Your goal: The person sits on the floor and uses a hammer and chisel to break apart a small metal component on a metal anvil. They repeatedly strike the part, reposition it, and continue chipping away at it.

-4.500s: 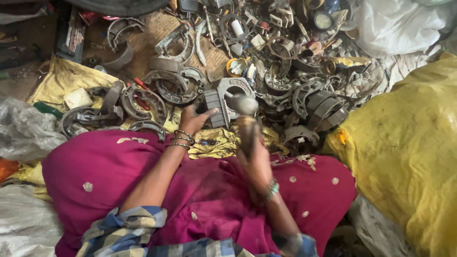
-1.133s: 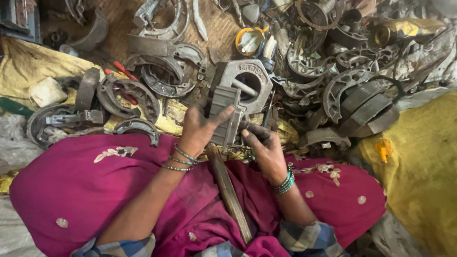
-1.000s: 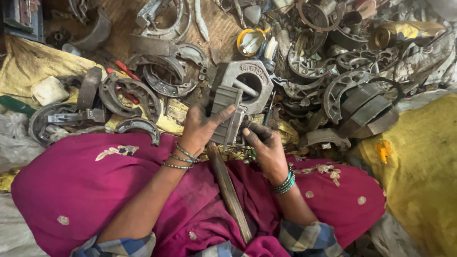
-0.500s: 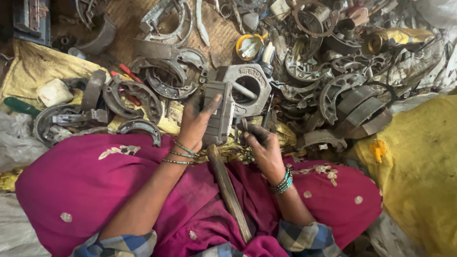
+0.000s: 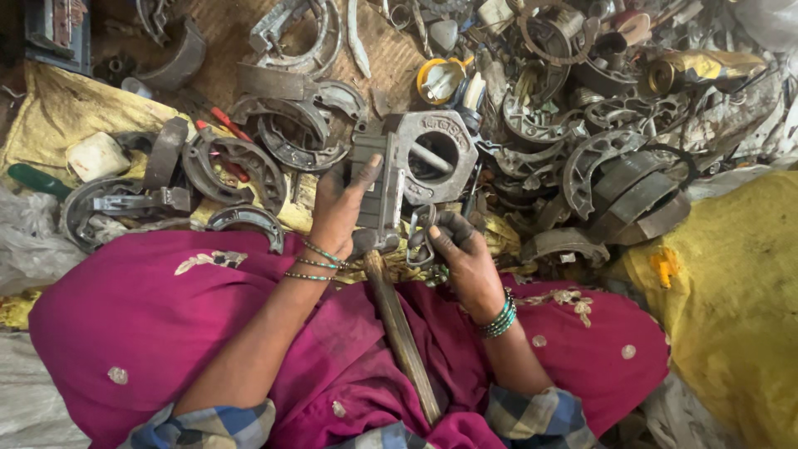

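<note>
My left hand [image 5: 337, 208] grips a grey, ribbed metal block [image 5: 376, 187] and holds it upright in front of my lap. My right hand [image 5: 462, 258] sits just right of it, its fingers pinched on a small metal clip [image 5: 418, 243] at the block's lower right side. Behind the block lies a grey metal housing with a round hole [image 5: 435, 154]. A wooden-handled hammer [image 5: 401, 333] lies on my magenta-clothed lap [image 5: 208, 324], head toward the block. Both wrists wear bangles.
Curved brake shoes [image 5: 237, 162] and many rusty metal parts [image 5: 615, 175] cover the ground ahead. A yellow sack [image 5: 731, 299] bulges at the right. A white lump [image 5: 96, 155] and a green-handled tool [image 5: 37, 180] lie at the left on yellow cloth.
Earlier my right hand held the hammer upright; now the hammer rests on my lap. Over the last second my left hand raised the block slightly and my right fingers shifted onto the clip.
</note>
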